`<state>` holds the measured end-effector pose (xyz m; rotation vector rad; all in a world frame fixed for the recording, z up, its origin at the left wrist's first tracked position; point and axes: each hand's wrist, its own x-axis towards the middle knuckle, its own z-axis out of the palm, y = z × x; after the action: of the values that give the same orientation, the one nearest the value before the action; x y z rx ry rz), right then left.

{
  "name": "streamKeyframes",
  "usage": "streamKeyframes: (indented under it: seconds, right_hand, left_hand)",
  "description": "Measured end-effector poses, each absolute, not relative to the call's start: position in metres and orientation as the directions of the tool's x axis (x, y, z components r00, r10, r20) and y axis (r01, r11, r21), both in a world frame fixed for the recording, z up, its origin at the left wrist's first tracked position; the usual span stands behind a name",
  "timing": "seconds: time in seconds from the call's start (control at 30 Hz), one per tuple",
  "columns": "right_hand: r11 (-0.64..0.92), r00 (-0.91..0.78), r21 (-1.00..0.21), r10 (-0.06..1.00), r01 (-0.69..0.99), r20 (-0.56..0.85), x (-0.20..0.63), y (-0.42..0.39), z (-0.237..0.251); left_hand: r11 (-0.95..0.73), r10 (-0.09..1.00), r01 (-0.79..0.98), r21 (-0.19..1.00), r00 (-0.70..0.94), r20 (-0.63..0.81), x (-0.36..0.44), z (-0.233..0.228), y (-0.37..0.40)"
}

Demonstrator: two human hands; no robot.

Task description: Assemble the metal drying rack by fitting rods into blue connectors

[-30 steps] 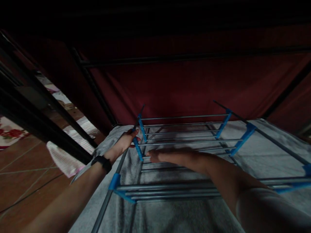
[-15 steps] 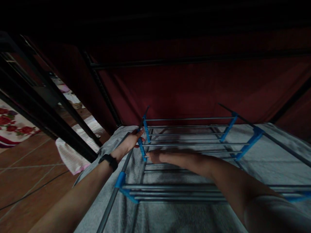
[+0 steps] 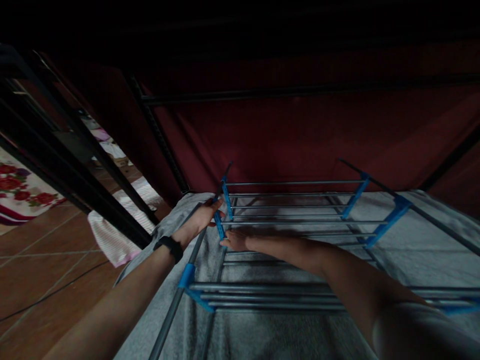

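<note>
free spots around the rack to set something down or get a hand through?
Bare grey cloth near the camera, below the rack, and more right of the rack. Tiled floor left. Crowded at the rack's left rail, where left hand and right hand meet.

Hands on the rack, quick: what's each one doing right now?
Left hand: closed around the rack's grey side pole.
Right hand: fingers at the blue connector; grip cannot be told.
</note>
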<state>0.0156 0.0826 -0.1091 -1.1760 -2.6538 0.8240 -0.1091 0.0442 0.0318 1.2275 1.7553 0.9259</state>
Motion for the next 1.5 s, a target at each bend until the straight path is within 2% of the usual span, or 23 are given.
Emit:
streamKeyframes:
  seconds: [0.17,0.37,0.6,0.8,1.27,1.5]
  right_hand:
    - [0.591,-0.7,-0.441,0.701,0.676,-0.134,0.018,0.082,-0.103]
    - [0.603,-0.734,-0.48,0.664,0.638,-0.141,0.02,0.09,-0.101]
    - [0.585,-0.721,-0.489,0.679,0.647,-0.14,0.016,0.096,-0.108]
    - [0.55,-0.73,-0.555,0.664,0.624,-0.163,0.015,0.101,-0.102]
    - [0.596,-0.72,-0.455,0.674,0.662,-0.165,0.017,0.098,-0.097]
    - [0.564,-0.725,-0.516,0.665,0.644,-0.179,0.015,0.101,-0.101]
  left_hand:
    - [0.258,0.96,0.398,0.88,-0.208,-0.188,-0.114,0.026,0.048]
    - [0.269,0.956,0.402,0.875,-0.223,-0.192,-0.111,0.029,0.047]
    - [0.265,0.96,0.425,0.865,-0.203,-0.194,-0.111,0.029,0.048]
    - [0.262,0.959,0.419,0.869,-0.218,-0.183,-0.109,0.031,0.046]
    - [0.243,0.967,0.435,0.867,-0.179,-0.181,-0.115,0.024,0.05]
    - [0.267,0.958,0.416,0.869,-0.211,-0.194,-0.113,0.027,0.049]
